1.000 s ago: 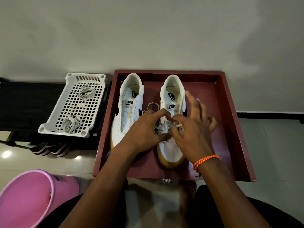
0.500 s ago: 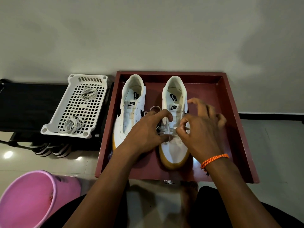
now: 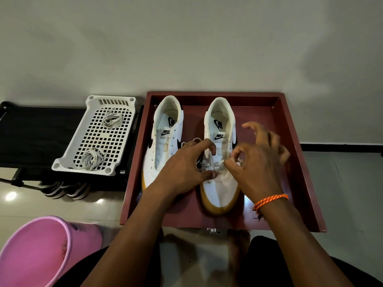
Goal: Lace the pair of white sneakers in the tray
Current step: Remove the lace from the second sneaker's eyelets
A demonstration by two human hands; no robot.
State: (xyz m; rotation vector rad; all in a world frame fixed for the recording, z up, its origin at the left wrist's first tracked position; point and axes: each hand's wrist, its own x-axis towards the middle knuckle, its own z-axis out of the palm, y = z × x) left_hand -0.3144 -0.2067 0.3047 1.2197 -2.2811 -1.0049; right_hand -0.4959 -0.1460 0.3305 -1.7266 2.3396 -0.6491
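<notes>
Both hands work over the right-hand sneaker (image 3: 219,154) in the dark red tray (image 3: 298,183): the left hand (image 3: 184,166) curls over the shoe's inner side, thumb and forefinger closed around the white lace (image 3: 214,162) low on the eyelet rows, while the right hand (image 3: 257,164) pinches a lace end between thumb and forefinger at the outer eyelets, its other fingers spread loosely above and blurred. The step in hand looks like threading one of the lower crossings. To do it well, the left hand should keep the shoe and the already threaded span steady, so the right can feed the tip cleanly through the next eyelet, draw the slack out flat without twisting, and keep both ends about even. A loop of lace shows just beyond the left fingers, between the two shoes. The left-hand sneaker (image 3: 163,141) lies just beside the left hand, toe toward the person, its eyelets bare as far as can be seen, so the task seems less than half done. Two coiled laces (image 3: 91,159) rest in a white basket (image 3: 68,162) well apart to the left, outside the tray, on a black stand.
</notes>
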